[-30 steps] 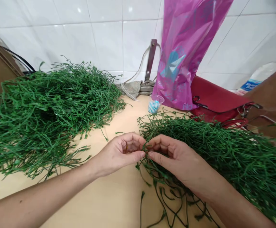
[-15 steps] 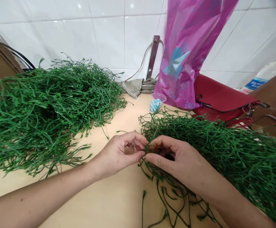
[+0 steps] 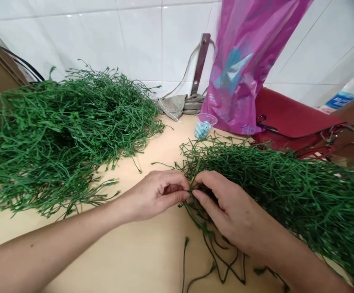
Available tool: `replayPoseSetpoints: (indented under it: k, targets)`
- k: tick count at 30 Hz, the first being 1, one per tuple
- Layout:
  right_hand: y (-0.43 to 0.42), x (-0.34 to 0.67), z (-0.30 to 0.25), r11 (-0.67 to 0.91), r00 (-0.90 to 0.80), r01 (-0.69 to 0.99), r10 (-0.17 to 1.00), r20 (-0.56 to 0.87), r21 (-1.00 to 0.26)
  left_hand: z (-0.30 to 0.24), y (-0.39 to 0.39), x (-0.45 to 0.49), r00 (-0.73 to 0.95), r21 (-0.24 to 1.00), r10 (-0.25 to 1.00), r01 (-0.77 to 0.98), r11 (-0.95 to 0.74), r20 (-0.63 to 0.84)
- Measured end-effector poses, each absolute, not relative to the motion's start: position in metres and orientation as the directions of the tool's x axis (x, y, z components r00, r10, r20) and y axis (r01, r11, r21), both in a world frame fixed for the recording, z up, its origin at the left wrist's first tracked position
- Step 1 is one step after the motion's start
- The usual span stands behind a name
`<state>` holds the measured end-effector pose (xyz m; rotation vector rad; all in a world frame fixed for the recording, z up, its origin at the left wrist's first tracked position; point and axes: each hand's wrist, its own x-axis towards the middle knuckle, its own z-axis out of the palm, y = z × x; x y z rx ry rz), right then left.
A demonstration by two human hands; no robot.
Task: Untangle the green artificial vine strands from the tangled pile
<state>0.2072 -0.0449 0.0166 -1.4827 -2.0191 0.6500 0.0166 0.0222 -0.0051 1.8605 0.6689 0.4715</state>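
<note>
My left hand is closed, thumb and forefinger pinching a thin green plastic plant stem. My right hand meets it from the other side, its thumb and forefinger pinching the same spot, so the fingertips almost touch. Part of the stem's joint is hidden by the fingers. Behind and to the right of the hands lies a heap of long green stems. Loose dark green stems with small budded tips lie on the table below the right hand.
A bigger pile of green stems covers the left of the table. At the back stand a clear cup with blue-and-white contents, a purple plastic bag and a red handbag. A metal bracket rises against the tiled wall.
Both hands have closed tighter, the right thumb and forefinger coming together on the stem. Loose stems under the right hand have shifted. The whole view has tilted slightly downward.
</note>
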Motion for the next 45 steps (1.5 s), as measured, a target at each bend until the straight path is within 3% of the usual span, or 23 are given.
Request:
replayPoseSetpoints:
  k: [7, 11, 14, 18, 24, 29, 30, 33, 36, 41, 45]
  targets:
    - [-0.045, 0.222, 0.031, 0.183, -0.468, 0.438, 0.882, -0.050, -0.880, 0.005, 0.028, 0.012, 0.918, 1.000, 0.395, 0.023, -0.012, -0.016]
    - [-0.044, 0.225, 0.025, 0.087, -0.445, 0.368, 0.890, -0.093, -0.926, 0.006, 0.027, 0.014, 0.915, 0.995, 0.402, -0.012, 0.095, -0.027]
    - [-0.042, 0.227, 0.024, 0.108, -0.468, 0.369, 0.880, -0.084, -0.923, 0.005, 0.025, 0.015, 0.912, 0.992, 0.410, -0.030, 0.121, -0.023]
    - [-0.043, 0.221, 0.030, 0.263, -0.405, 0.528, 0.914, 0.032, -0.807, 0.001, 0.026, 0.017, 0.899, 0.997, 0.439, -0.031, 0.075, -0.005]
    - [-0.040, 0.216, 0.031, 0.387, -0.314, 0.684, 0.921, 0.230, -0.618, 0.005, 0.022, 0.017, 0.811, 0.988, 0.581, 0.021, -0.155, 0.074]
    - [-0.031, 0.253, 0.030, 0.309, -0.131, 0.836, 0.915, 0.382, -0.454, 0.016, 0.006, 0.014, 0.914, 0.959, 0.393, 0.010, -0.283, 0.106]
    - [-0.031, 0.259, 0.033, 0.274, -0.083, 0.847, 0.915, 0.395, -0.456, 0.015, 0.005, 0.014, 0.908, 0.969, 0.412, 0.028, -0.247, 0.079]
    - [-0.034, 0.262, 0.039, 0.242, -0.025, 0.807, 0.925, 0.378, -0.538, 0.003, 0.012, 0.018, 0.779, 0.997, 0.627, 0.036, -0.075, 0.019]
    - [-0.038, 0.251, 0.039, 0.226, -0.053, 0.717, 0.961, 0.271, -0.659, -0.007, 0.022, 0.024, 0.655, 0.999, 0.755, 0.030, -0.027, 0.001]
    - [-0.039, 0.241, 0.032, 0.184, -0.065, 0.659, 0.980, 0.188, -0.729, -0.009, 0.024, 0.026, 0.601, 1.000, 0.799, -0.004, -0.013, 0.013]
    - [-0.039, 0.245, 0.030, 0.178, -0.057, 0.701, 0.979, 0.195, -0.690, -0.006, 0.022, 0.025, 0.556, 1.000, 0.831, 0.007, 0.006, -0.009]
